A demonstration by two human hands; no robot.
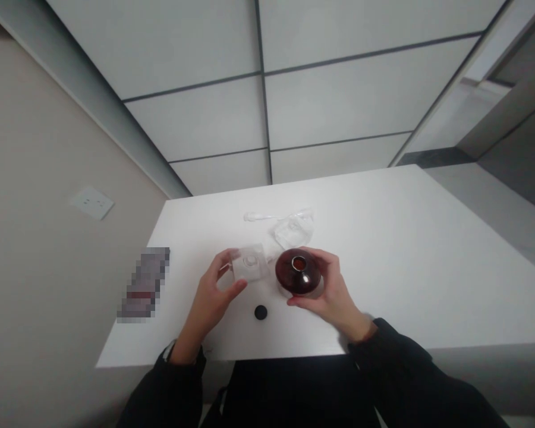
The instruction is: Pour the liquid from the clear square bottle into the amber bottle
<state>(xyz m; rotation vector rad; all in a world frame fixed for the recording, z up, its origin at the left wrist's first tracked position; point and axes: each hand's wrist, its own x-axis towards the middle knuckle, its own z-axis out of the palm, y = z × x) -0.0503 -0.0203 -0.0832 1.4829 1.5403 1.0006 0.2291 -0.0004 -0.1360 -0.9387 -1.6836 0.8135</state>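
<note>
My left hand [218,288] grips a clear, squarish plastic piece [251,262] by its left side, thumb at the near edge and fingers at the far edge. A round shape shows in the middle of the piece. In my right hand [330,288] is a glossy dark red squat bottle [298,280], its round open mouth facing up. Thumb and fingers wrap its right side. The two held things are side by side, with a small gap between them. A small black round cap [261,312] lies on the table between my hands, nearer to me.
Behind the bottle lie a crumpled clear plastic bag [293,230] and a thin clear strip [258,217] on the white table [405,261]. A blurred-out flat object [145,285] rests at the left edge. A wall with a socket [93,203] borders the left; white panels [339,101] stand behind.
</note>
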